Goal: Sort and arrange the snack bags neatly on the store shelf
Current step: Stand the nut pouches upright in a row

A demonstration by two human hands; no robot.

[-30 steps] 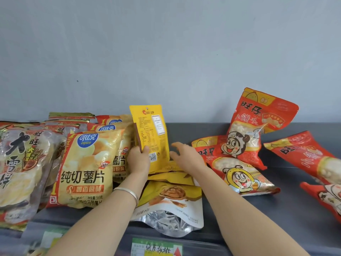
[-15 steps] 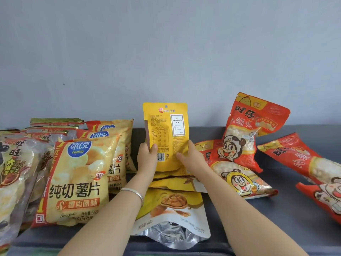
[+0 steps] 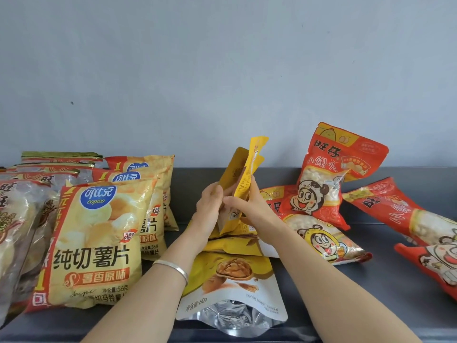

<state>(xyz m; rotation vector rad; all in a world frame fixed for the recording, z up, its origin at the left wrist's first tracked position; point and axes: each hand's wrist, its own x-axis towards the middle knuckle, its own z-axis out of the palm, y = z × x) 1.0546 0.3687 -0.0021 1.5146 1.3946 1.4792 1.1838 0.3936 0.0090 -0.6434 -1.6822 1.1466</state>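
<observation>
Yellow pouches point(image 3: 247, 177) now edge-on, labels unseen.

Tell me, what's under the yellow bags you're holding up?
Under the raised yellow pouches, gripped by the left hand and the right hand, a flat yellow pile lies on the shelf, overlapping a walnut pouch. The arms hide how many.

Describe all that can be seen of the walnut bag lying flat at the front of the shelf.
The walnut bag is a glossy pouch lying face up on the dark shelf, bottom toward the camera. Its upper part is yellow with a pictured cracked walnut; below comes a white band with small print, then a crinkled silver foil base. Its top is tucked under a stack of yellow pouches. The left arm crosses its left edge.
</observation>
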